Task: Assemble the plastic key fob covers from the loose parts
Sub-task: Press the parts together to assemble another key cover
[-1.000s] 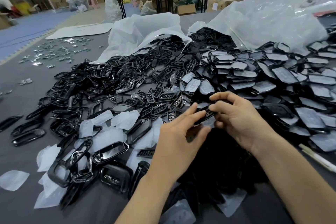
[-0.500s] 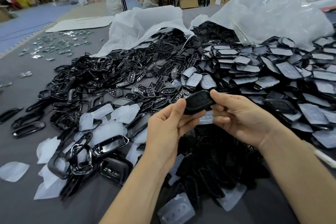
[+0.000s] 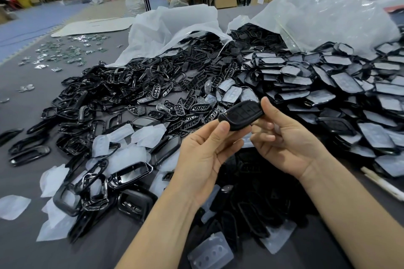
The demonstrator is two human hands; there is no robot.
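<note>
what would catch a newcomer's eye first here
The black key fob cover held up mid-frame, pinched between the left hand and right hand. Behind it, a heap of black parts spills across the grey table from two plastic bags at the back.

A black key fob cover [image 3: 241, 116], closed up with its button face showing, is held tilted, its lower end pinched by the left hand [image 3: 205, 159] and its upper end by the right hand [image 3: 286, 137]. Left of it spreads a pile of glossy black frames [image 3: 98, 116]; just behind it lie small black button grids [image 3: 175, 98]; to its right is a layered heap of back shells [image 3: 328, 85] under pale film; below-left of it are translucent white pads [image 3: 122, 148]
</note>
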